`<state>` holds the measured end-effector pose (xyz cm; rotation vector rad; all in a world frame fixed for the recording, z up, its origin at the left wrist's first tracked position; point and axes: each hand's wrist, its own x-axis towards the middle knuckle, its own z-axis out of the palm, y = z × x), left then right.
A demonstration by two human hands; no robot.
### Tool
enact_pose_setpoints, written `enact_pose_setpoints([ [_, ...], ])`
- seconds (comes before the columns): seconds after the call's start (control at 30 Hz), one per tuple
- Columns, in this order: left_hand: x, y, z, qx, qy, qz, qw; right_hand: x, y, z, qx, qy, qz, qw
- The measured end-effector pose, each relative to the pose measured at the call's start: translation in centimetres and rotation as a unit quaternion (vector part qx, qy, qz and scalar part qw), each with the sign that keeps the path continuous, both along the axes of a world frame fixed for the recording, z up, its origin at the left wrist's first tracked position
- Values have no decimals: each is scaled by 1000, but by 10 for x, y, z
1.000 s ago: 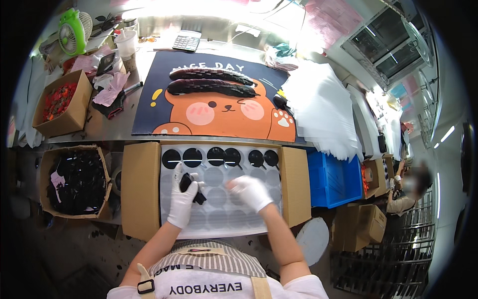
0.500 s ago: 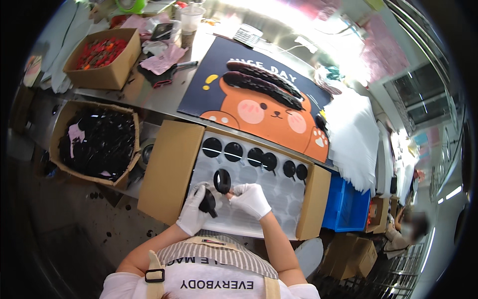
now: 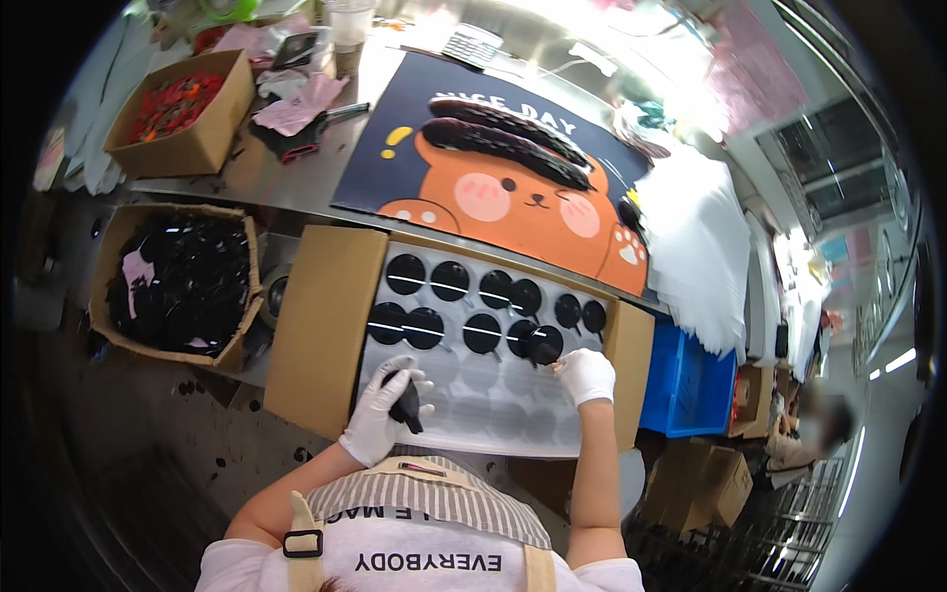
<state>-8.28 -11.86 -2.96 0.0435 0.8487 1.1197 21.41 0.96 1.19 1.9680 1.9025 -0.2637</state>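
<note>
since half a second ago: right hand out from beside the left, now reaching to the right part of the clear tray, fingertips pressing a black disc into a pocket of the second row. right grip closed lightly around that disc, it seems, though too small to tell for sure. left hand low at the tray's near left corner, white-gloved like the right, grip clamped on a small stack of black discs held upright against the palm. hands now well apart.

tray seated in an open cardboard box, flaps spread to both sides. back row of pockets filled with black discs, second row filled up to the right hand; nearer rows bare plastic.

left of the box, a lower carton of black discs with a scrap of pink among them. beyond it on the worktop, a carton of red pieces, pink rags, and a dark mat with an orange bear carrying two long dark rolls. white sheets to the right of the mat, blue crate just beside the box's right flap. striped apron at the lower edge.
</note>
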Motion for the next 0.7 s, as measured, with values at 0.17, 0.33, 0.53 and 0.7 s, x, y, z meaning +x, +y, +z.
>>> enact_pose_setpoints([
  [0.17,15,23,7,71,52,11,996,77,-17,-14,59,-72,-92,991],
  [0.33,51,37,-3,171,164,73,969,-28,-54,0,-34,365,50,929],
  [0.53,53,28,-33,213,249,72,942,-94,-73,-18,-212,550,-175,789],
  [0.7,38,20,-16,182,189,96,960,-111,-79,-22,-199,548,-126,803],
])
